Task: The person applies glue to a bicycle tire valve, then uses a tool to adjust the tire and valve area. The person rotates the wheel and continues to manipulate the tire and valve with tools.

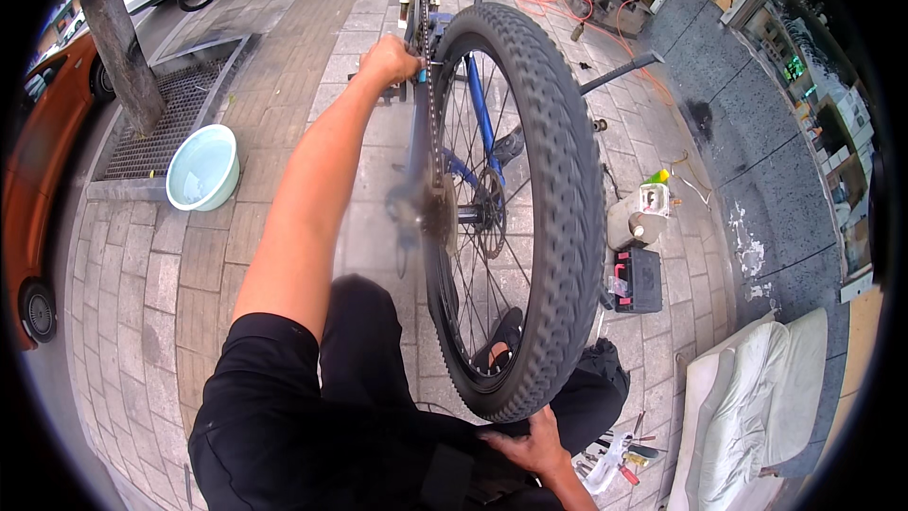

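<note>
A bicycle wheel with a knobby black tyre [563, 199] stands upright in front of me, its tread partly blurred. The chain [432, 114] runs along its left side to the rear sprockets [437, 220], and a blue frame tube [480, 104] shows behind the spokes. My left hand [390, 61] is closed beside the chain at the far end of the bike, near a pedal; what lies in its fingers is hidden. Low by my thigh, my right hand [534, 445] has its thumb and fingers apart, with fingertips at the tyre's near edge.
A pale green basin [202, 168] with water stands at left near a tree trunk [121, 47]. At right are a black toolbox [638, 281], a plastic jug [632, 223] and several hand tools [632, 459]. A covered cushion [747, 407] leans by the wall. An orange car [47, 161] is far left.
</note>
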`<state>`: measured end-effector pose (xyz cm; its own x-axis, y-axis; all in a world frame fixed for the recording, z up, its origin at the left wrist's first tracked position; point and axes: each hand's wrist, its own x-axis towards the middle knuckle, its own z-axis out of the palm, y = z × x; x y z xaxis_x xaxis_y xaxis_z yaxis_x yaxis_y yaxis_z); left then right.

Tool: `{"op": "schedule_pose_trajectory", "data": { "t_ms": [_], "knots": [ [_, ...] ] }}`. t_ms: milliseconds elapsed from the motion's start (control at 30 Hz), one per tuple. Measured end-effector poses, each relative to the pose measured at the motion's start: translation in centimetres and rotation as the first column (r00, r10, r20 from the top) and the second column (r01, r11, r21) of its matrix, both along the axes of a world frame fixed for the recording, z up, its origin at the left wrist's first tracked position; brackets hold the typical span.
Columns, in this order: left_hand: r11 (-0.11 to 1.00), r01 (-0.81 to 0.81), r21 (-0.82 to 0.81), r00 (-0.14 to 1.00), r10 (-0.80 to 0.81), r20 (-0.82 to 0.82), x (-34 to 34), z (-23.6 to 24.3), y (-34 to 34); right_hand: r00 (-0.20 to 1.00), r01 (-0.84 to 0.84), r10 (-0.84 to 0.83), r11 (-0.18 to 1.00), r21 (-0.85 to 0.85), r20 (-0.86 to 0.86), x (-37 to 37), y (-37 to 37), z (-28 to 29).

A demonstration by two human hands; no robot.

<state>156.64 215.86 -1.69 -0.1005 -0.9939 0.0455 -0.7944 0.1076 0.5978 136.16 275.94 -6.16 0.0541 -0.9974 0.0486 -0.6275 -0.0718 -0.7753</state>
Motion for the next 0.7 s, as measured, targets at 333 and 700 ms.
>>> {"op": "schedule_pose_trajectory", "data": {
  "t_ms": [333,700],
  "knots": [
    [1.000,-0.004,0.000,1.000,0.004,0.018,0.0,-0.1,-0.2,0.999,0.025,-0.029,0.996,-0.085,-0.042,0.1,-0.2,0.1],
    [1.000,0.018,0.005,1.000,-0.018,0.003,0.0,-0.2,-0.3,1.000,-0.016,0.016,0.999,-0.029,0.020,-0.1,0.1,-2.9]
  ]
}}
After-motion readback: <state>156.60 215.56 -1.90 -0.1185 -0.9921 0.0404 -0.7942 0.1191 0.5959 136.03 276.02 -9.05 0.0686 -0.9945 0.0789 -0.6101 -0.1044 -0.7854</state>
